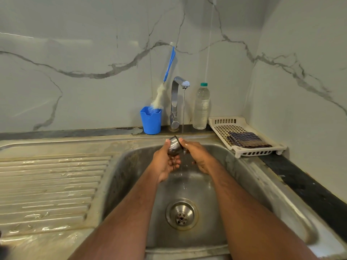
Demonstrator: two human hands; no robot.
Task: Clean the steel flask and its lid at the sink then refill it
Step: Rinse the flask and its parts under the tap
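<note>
A small steel lid (174,144) with a dark rim is held over the sink basin (234,177), right beside the thin stream of water (183,113) falling from the tap (177,98). My left hand (166,162) grips the lid from the left, thumb on top. My right hand (197,156) pinches its rim from the right, and the water runs over those fingers. The steel flask itself is not in view.
A blue cup (151,120) holding a blue-handled bottle brush (165,79) stands left of the tap. A plastic water bottle (201,107) stands right of it. A white rack (242,136) with a folded checked cloth (247,142) sits at the right. The ribbed drainboard (48,186) lies left; the drain (181,214) is below.
</note>
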